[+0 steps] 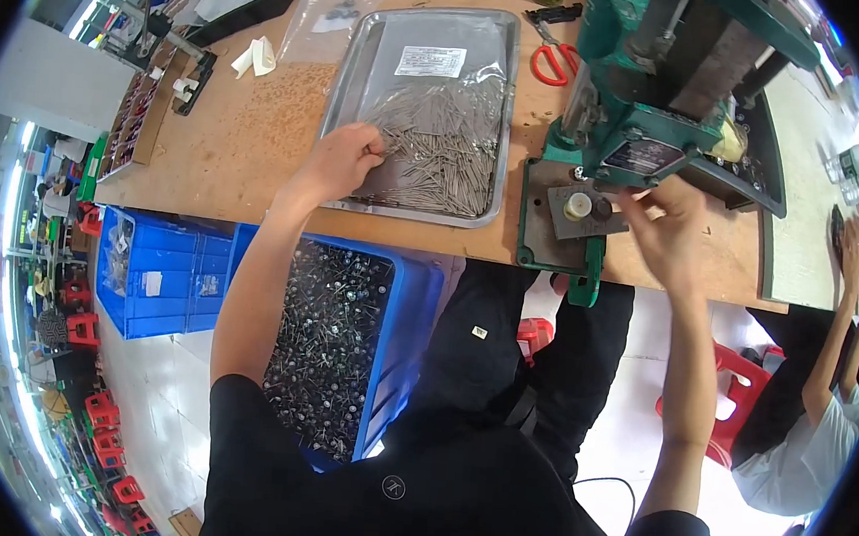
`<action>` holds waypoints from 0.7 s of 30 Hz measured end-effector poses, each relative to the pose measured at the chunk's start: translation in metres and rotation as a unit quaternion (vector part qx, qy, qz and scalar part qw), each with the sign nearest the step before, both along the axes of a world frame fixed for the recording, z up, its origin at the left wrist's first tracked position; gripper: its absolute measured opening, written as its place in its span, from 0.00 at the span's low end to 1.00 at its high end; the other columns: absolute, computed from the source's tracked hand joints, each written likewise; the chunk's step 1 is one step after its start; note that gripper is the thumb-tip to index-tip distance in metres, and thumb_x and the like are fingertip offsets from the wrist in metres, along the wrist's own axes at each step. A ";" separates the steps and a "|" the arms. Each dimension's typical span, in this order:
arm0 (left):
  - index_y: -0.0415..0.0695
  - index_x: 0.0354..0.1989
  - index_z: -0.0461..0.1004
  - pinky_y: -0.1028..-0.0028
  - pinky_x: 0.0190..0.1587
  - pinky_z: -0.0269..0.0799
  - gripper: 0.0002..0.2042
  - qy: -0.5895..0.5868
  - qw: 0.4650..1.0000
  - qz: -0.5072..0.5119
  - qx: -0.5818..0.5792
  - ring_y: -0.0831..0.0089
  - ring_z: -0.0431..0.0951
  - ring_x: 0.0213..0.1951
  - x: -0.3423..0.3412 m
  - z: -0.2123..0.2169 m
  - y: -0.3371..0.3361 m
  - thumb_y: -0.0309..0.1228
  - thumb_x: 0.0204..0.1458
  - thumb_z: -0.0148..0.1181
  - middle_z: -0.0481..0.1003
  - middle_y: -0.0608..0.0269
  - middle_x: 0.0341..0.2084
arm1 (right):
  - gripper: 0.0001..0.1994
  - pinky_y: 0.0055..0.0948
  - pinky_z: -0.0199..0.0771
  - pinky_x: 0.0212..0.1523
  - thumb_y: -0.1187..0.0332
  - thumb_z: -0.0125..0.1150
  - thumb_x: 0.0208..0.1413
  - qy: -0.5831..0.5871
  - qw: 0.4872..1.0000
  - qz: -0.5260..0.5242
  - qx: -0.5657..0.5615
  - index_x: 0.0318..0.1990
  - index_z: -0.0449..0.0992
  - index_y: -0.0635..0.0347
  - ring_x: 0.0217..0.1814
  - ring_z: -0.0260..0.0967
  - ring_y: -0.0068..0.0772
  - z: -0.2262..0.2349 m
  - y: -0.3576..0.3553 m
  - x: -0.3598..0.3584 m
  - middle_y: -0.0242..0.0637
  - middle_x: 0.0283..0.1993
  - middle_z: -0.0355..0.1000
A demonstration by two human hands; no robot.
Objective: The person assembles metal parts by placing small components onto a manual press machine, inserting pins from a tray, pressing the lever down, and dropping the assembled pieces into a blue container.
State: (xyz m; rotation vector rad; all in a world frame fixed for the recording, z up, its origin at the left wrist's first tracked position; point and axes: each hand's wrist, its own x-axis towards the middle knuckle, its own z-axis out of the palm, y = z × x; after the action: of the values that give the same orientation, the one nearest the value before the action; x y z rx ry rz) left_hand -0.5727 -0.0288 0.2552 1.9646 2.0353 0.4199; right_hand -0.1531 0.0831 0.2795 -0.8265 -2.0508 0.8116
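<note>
Beside the left grip: many loose metal pins in the tray; much appears undone.
Pins thin, straight, silvery, heaped crosswise right of that grip, whose fingers curl together; cannot tell whether it pinches one. Right grip blurred, just beside the green press; closure unclear. Below the left grip, a blue bin holds many headed pieces, possibly finished output.

A wooden bench carries a metal tray midway along its near edge, with a green press at the same edge to the right. Red-handled scissors lie farther back between them; a plastic bag sits toward the far left, a parts box along the left edge.
</note>
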 end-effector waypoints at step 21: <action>0.38 0.39 0.83 0.82 0.37 0.73 0.04 -0.436 0.873 0.067 0.206 0.86 0.77 0.32 0.130 -0.006 0.028 0.22 0.56 0.69 0.81 0.70 0.29 | 0.17 0.42 0.76 0.53 0.67 0.70 0.54 -0.160 0.955 -0.012 0.250 0.52 0.81 0.58 0.57 0.75 0.44 -0.026 -0.046 -0.002 0.39 0.57 0.78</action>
State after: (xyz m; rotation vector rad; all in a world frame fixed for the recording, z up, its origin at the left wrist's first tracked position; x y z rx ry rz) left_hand -0.4423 -0.0003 0.2491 1.3745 1.5276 1.5504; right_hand -0.1553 0.0376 0.2537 -0.7206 -2.3753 0.1214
